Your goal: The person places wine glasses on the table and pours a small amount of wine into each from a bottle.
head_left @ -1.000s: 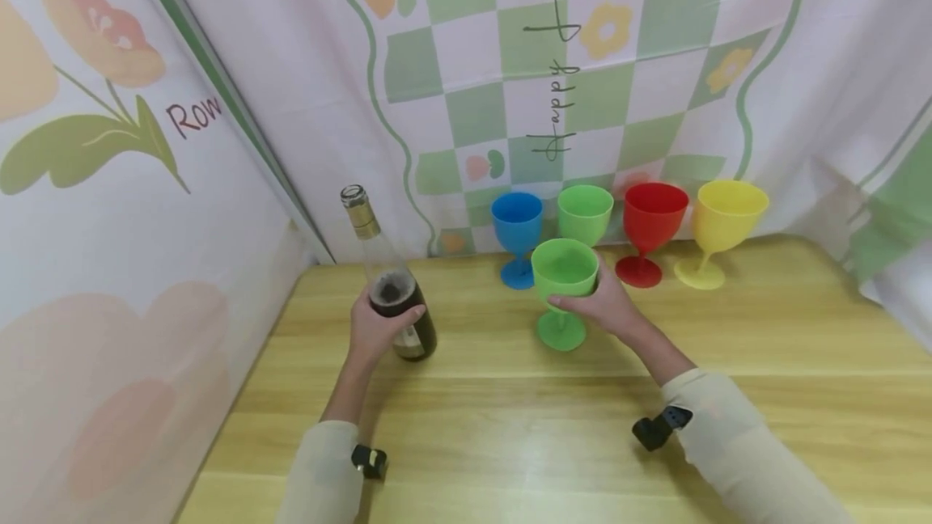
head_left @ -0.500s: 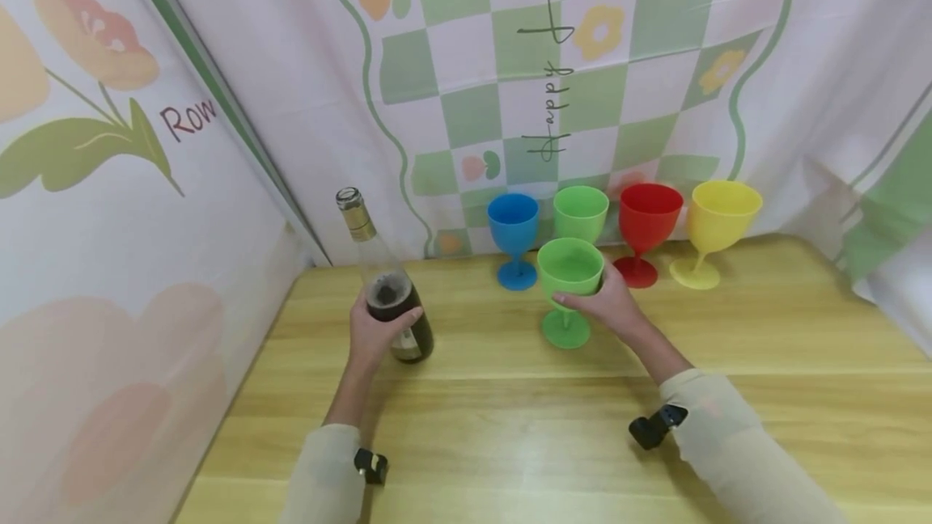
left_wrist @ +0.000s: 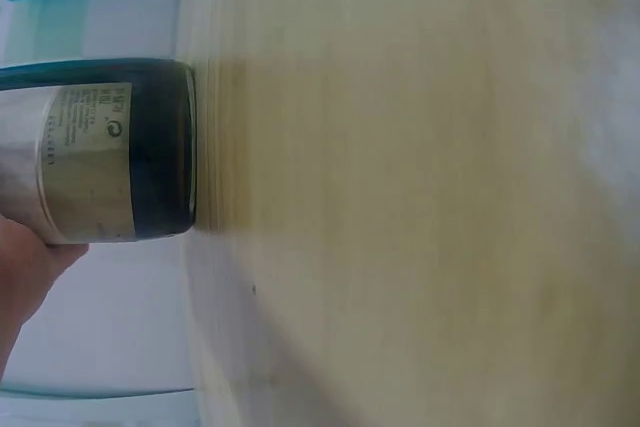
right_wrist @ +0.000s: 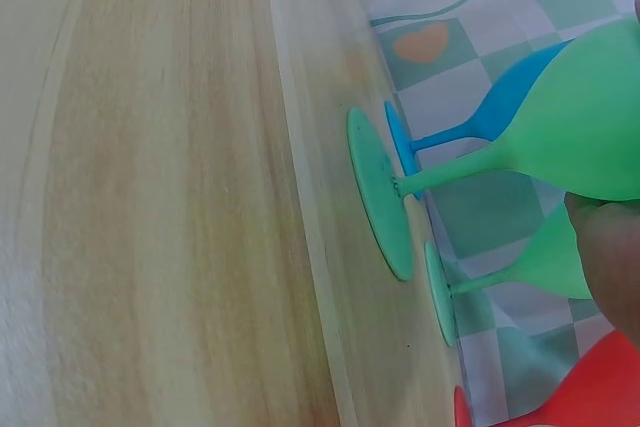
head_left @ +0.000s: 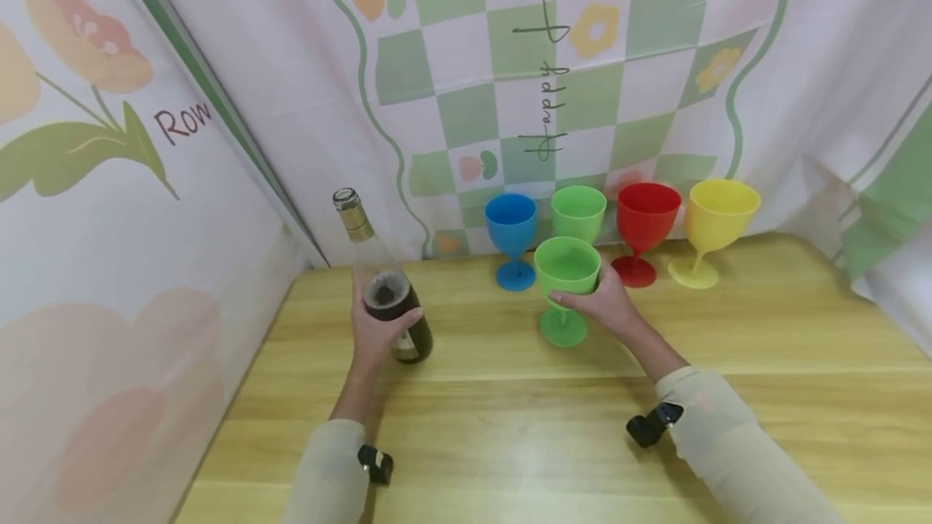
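My left hand (head_left: 374, 331) grips a glass wine bottle (head_left: 415, 310) around its body, thumb across the front. The bottle holds dark liquid, and its neck is uncorked with gold foil below the mouth. In the left wrist view the labelled lower part of the bottle (left_wrist: 90, 162) shows, its base at the tabletop. To the right, my right hand (head_left: 603, 302) holds a light green plastic goblet (head_left: 564, 269) by the bowl, thumb on the near side. The right wrist view shows the stem and round foot of this green goblet (right_wrist: 380, 192); the other fingers are mostly hidden behind the bowl.
Behind stand a blue goblet (head_left: 510, 225), a second green goblet (head_left: 578, 213), a red goblet (head_left: 646, 217) and a yellow goblet (head_left: 719, 217), in a row along the back of the wooden table (head_left: 480, 419). A patterned curtain (head_left: 451, 63) hangs right behind them.
The held green goblet has shifted slightly right relative to the back row. A left-hand finger now shows stretched up along the bottle's left side. The bottle stays in place; the head view drifts slightly.
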A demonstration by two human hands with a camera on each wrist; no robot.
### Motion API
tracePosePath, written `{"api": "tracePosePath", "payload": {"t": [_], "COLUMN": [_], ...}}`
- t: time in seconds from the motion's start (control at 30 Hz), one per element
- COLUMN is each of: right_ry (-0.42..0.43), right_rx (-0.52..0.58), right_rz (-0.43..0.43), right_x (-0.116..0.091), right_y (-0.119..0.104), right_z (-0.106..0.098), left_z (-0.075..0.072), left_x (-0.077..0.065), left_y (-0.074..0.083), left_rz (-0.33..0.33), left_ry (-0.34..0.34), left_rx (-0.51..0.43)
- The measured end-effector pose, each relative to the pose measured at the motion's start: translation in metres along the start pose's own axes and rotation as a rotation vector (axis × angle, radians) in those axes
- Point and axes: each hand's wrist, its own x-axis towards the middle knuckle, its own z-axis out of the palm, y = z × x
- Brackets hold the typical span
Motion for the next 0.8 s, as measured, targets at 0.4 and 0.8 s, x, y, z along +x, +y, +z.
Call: {"api": "tracePosePath", "payload": {"t": [0.4, 0.8], "right_ry": [-0.003, -0.01], "right_rx": [0.013, -0.003], "right_rz": [-0.033, -0.012], "right_x": [0.001, 0.0], "right_y": [0.004, 0.003], "right_z": [0.0, 0.001], "left_z": [0.01, 0.018], "left_x": [-0.002, -0.005], "left_y": [0.0, 0.014], "left_rz": [0.066, 0.129], "left_ry": [0.086, -0.07], "left_rx": [0.075, 0.214]}}
